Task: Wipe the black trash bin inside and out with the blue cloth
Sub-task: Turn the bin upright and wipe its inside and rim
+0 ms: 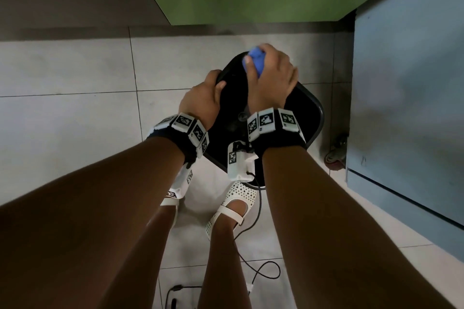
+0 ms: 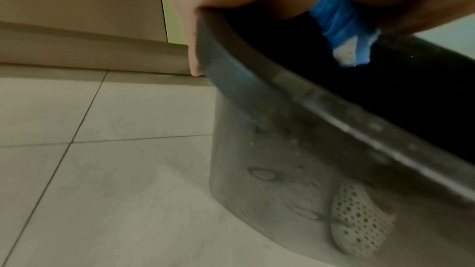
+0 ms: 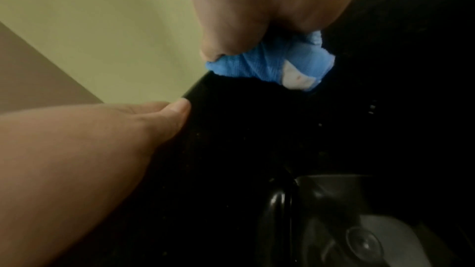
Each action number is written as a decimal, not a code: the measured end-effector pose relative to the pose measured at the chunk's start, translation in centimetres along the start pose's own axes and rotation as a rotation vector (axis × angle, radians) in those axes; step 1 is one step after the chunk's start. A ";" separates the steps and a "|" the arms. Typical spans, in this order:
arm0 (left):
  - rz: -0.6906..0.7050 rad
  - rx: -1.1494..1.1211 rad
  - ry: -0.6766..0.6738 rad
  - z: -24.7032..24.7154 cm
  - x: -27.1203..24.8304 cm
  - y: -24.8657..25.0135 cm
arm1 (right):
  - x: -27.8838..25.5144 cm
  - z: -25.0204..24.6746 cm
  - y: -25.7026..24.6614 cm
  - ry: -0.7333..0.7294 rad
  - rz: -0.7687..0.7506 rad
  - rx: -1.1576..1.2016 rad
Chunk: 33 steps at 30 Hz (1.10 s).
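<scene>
From the head view, the black trash bin (image 1: 311, 118) stands on the pale tiled floor (image 1: 62, 108) just ahead of the person's feet, mouth up, its long axis vertical. The left hand (image 1: 200, 100) curls over the rim's left edge. The right hand (image 1: 273, 78) clutches the bunched blue cloth (image 1: 254, 63) at the far rim.

The left wrist view shows the bin's dusty, smudged outer wall (image 2: 270, 170).

The right wrist view shows the glossy dark inside (image 3: 257, 139), cloth (image 3: 257, 66) pressed on the rim.
</scene>
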State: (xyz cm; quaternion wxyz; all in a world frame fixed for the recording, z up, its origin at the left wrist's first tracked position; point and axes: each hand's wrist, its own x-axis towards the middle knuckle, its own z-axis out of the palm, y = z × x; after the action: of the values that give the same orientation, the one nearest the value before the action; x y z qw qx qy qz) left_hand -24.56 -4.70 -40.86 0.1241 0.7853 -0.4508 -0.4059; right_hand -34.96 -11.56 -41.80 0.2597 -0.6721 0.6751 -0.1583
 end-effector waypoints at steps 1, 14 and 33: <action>-0.006 -0.018 0.011 0.2 -0.1 0.1 | -0.2 -0.1 0.4 0.048 0.049 -0.011; -0.053 -0.292 0.111 -0.4 2.2 0.6 | -0.2 0.6 -0.7 -0.088 -0.199 0.035; -0.099 -0.367 0.294 0.4 1.9 -0.4 | 0.7 -3.4 4.1 -0.108 -0.073 -0.084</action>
State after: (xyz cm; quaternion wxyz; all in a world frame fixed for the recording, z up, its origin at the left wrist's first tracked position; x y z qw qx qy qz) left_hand -24.11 -5.91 -42.39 0.3090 0.8213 -0.3075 -0.3680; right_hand -40.28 -12.49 -41.42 0.2614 -0.7143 0.6410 -0.1028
